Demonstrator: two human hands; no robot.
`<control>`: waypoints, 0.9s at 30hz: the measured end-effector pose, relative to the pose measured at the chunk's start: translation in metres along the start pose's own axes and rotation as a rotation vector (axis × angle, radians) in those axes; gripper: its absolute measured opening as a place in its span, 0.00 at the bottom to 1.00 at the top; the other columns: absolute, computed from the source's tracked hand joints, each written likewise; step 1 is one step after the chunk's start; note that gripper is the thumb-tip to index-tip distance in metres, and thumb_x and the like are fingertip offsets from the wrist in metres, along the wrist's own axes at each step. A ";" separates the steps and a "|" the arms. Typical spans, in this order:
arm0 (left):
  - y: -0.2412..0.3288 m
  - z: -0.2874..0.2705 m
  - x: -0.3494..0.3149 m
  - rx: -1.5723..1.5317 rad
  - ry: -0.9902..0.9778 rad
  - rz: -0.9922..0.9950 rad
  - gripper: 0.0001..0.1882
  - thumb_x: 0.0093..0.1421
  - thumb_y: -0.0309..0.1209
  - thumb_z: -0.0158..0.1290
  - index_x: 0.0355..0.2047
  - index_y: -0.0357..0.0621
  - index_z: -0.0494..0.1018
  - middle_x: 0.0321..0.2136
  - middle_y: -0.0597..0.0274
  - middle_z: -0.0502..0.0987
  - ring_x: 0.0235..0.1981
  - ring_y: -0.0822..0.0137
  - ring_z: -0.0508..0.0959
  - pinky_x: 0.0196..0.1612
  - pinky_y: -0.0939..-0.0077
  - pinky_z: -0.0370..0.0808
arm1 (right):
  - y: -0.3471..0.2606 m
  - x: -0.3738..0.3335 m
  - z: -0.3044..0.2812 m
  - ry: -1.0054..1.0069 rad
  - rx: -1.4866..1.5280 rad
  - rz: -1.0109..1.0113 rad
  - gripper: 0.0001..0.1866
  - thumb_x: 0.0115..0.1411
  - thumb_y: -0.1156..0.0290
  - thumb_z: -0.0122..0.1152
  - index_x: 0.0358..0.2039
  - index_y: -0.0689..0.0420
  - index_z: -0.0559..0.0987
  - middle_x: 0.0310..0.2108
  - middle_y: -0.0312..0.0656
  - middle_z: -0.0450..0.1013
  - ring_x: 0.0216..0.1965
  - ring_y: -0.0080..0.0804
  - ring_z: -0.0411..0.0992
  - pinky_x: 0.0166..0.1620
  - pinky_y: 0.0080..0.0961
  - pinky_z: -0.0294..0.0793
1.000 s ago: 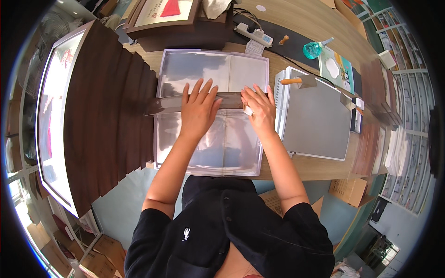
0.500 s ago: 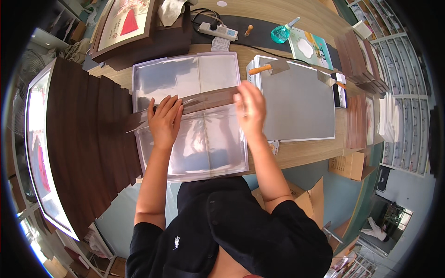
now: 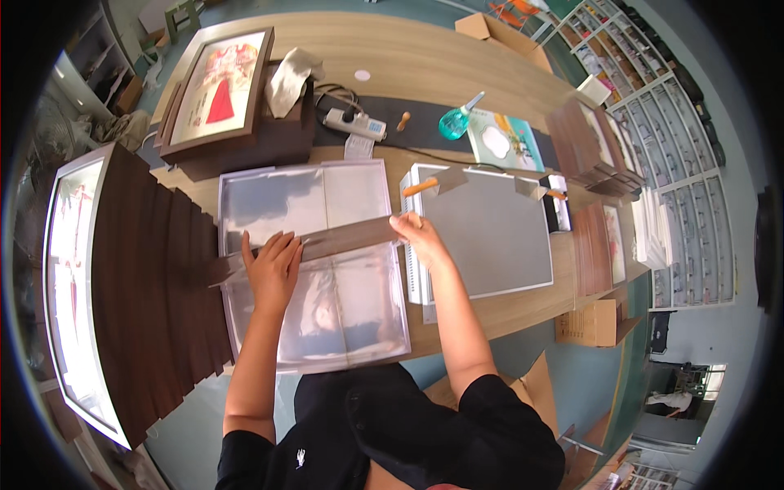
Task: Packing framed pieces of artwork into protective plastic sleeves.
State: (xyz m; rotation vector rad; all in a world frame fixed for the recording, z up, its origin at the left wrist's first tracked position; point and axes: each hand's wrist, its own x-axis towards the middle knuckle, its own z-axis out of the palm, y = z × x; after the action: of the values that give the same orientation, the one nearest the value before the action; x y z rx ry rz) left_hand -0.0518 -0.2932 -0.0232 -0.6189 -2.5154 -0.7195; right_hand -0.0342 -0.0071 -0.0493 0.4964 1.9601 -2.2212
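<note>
The brown strip [image 3: 347,237] is lying under the left hand [image 3: 273,265], running out past its left edge toward the stacked frames and rightward to the right hand [image 3: 418,235]. It is looking thin, light and glossy, so it is probably bending easily, sliding under a loose touch and taking creases if pinched mid-length; the ends and long edges are offering the best hold, with a flat palm steadying the middle.

The left hand is spreading open, fingers pressing flat across the strip. The right hand is curling in, thumb and fingers apparently pinching the strip's right end, though the fingertips are too small to be certain.

Beneath both hands, a clear-covered panel [image 3: 367,306] is supporting the strip. Left of the left hand, dark stacked frames [image 3: 147,261] are standing close by. Just right of the right hand, a grey-topped plate [image 3: 490,237] is sitting, with a wooden-handled scraper [image 3: 420,187] resting on it beyond the fingers.

Compared with half a second ago, the right hand is no longer blurring above the strip's end but is closing on it; the left hand is staying on the strip, and the view is showing more of the far tabletop [image 3: 392,53].
</note>
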 end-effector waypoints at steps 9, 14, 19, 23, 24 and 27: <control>0.002 0.001 -0.003 0.003 0.013 -0.008 0.05 0.52 0.28 0.55 0.31 0.46 0.76 0.34 0.67 0.78 0.41 0.67 0.75 0.60 0.50 0.49 | 0.002 0.000 -0.005 -0.029 -0.006 -0.053 0.14 0.54 0.57 0.62 0.23 0.53 0.72 0.23 0.26 0.65 0.28 0.16 0.59 0.34 0.16 0.57; -0.001 0.008 -0.002 -0.010 0.070 0.009 0.05 0.51 0.28 0.56 0.30 0.47 0.76 0.33 0.68 0.78 0.40 0.68 0.76 0.60 0.51 0.49 | 0.002 0.004 -0.006 0.007 -0.049 -0.044 0.15 0.53 0.55 0.62 0.21 0.51 0.71 0.21 0.25 0.63 0.26 0.14 0.57 0.33 0.15 0.55; -0.003 0.003 0.001 -0.013 0.064 -0.008 0.06 0.50 0.29 0.57 0.30 0.47 0.76 0.33 0.68 0.78 0.40 0.68 0.76 0.60 0.50 0.49 | 0.000 0.009 -0.005 -0.021 -0.047 -0.069 0.13 0.55 0.57 0.60 0.24 0.52 0.71 0.22 0.27 0.62 0.27 0.16 0.58 0.33 0.17 0.57; -0.012 0.016 -0.006 -0.004 0.090 0.012 0.06 0.50 0.29 0.56 0.30 0.48 0.76 0.34 0.68 0.77 0.40 0.68 0.76 0.60 0.50 0.49 | 0.009 0.019 -0.013 -0.016 -0.079 -0.073 0.14 0.54 0.58 0.62 0.22 0.52 0.71 0.22 0.27 0.63 0.27 0.16 0.58 0.33 0.17 0.56; -0.011 0.019 -0.004 -0.022 0.089 0.016 0.05 0.50 0.30 0.56 0.30 0.48 0.76 0.34 0.69 0.77 0.40 0.68 0.75 0.60 0.50 0.49 | 0.009 0.017 -0.016 -0.003 -0.064 -0.073 0.13 0.54 0.58 0.61 0.23 0.53 0.71 0.22 0.27 0.63 0.27 0.17 0.59 0.34 0.17 0.57; -0.006 0.018 -0.003 -0.046 0.075 0.005 0.05 0.51 0.30 0.56 0.30 0.49 0.76 0.34 0.69 0.77 0.40 0.69 0.75 0.59 0.51 0.51 | 0.020 0.018 -0.024 -0.033 0.033 -0.110 0.12 0.56 0.60 0.60 0.24 0.53 0.71 0.23 0.28 0.65 0.27 0.17 0.60 0.35 0.17 0.57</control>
State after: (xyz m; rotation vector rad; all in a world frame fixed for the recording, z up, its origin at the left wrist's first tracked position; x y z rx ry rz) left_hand -0.0575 -0.2887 -0.0407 -0.6026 -2.4341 -0.7863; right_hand -0.0411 0.0161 -0.0766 0.3612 1.9829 -2.3146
